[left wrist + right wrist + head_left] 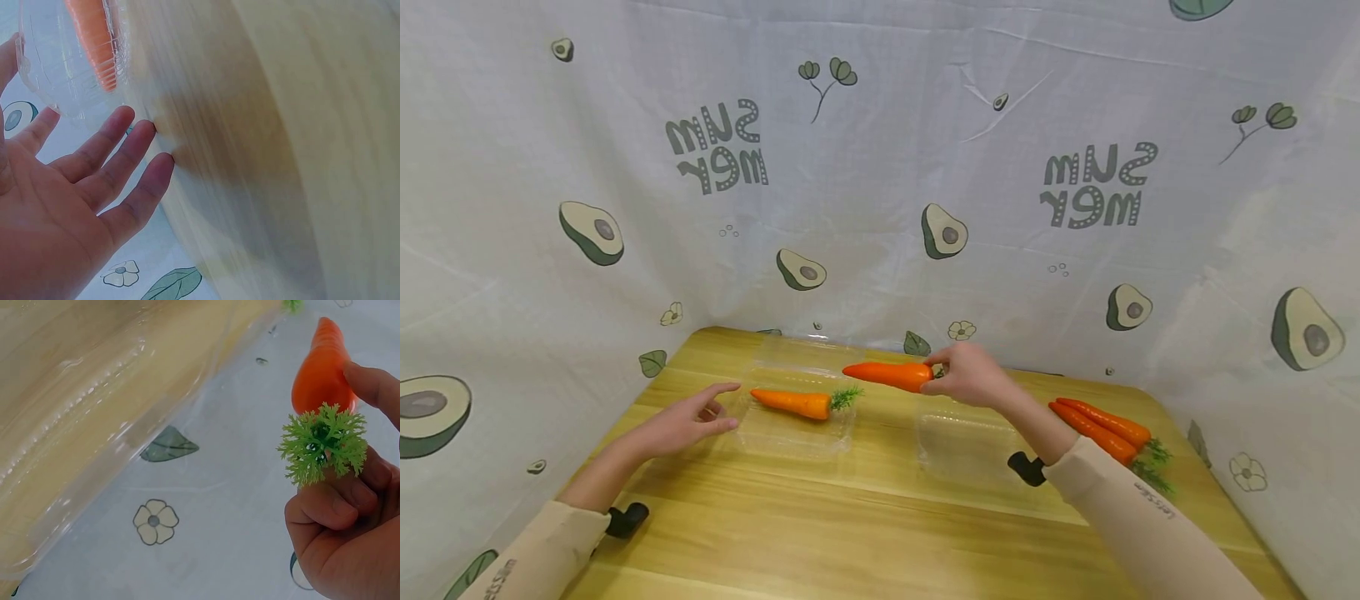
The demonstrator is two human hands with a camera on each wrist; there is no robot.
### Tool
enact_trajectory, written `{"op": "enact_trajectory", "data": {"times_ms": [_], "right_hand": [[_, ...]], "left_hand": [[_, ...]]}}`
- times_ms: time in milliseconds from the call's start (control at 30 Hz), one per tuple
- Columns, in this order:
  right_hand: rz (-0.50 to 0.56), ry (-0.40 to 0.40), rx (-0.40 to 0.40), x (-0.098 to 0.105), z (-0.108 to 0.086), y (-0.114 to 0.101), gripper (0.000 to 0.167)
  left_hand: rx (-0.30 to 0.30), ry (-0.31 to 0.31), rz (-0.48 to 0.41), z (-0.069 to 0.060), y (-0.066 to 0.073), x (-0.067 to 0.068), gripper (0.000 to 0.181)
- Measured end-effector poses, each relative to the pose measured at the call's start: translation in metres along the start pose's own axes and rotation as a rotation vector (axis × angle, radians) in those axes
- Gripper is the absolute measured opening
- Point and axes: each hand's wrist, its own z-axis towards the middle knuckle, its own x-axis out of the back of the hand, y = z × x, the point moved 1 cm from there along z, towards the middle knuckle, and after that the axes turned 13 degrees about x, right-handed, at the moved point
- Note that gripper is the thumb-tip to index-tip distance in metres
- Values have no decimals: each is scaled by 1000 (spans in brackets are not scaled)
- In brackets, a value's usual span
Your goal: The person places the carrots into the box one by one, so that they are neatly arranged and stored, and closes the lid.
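Head view: pinches in the right hand (pixel 972 377) a glossy orange tapered carrot with a green leafy top (pixel 887 375), gripped near the leaves and raised above the yellow-brown wooden surface (pixel 775 542), toward its back edge, tip pointing left. Spreads the left hand (pixel 688 423) with a loose, unloaded grip just beside a shallow clear plastic container (pixel 797 448) toward the back left corner; cannot tell whether touching the rim. Shows already lying in that container a second orange carrot with feathery green leaves (pixel 797 404), tip toward the left edge. Shows, farther right, another clear plastic container (pixel 962 454), with no carrot visible inside, and, near the right edge, two loose orange carrots with green tops (pixel 1096 432), side by side. Looks partway along: one carrot placed, one in the air and not yet set down, probably two left to pack.
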Motion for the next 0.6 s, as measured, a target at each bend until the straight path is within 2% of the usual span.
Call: {"op": "enact_trajectory", "data": {"times_ms": [200,433,600], "right_hand": [[-21,-25,39,-7,7,-11,43],[3,-39,57,-14,16,-27,47],[-36,-69,75,-20,23,-38,44]], "left_hand": [[-2,-2,-2,0,1,0,69],[-10,-6,-7,-1,2,0,69],[-5,-4,-6,0,1,0,69]]}}
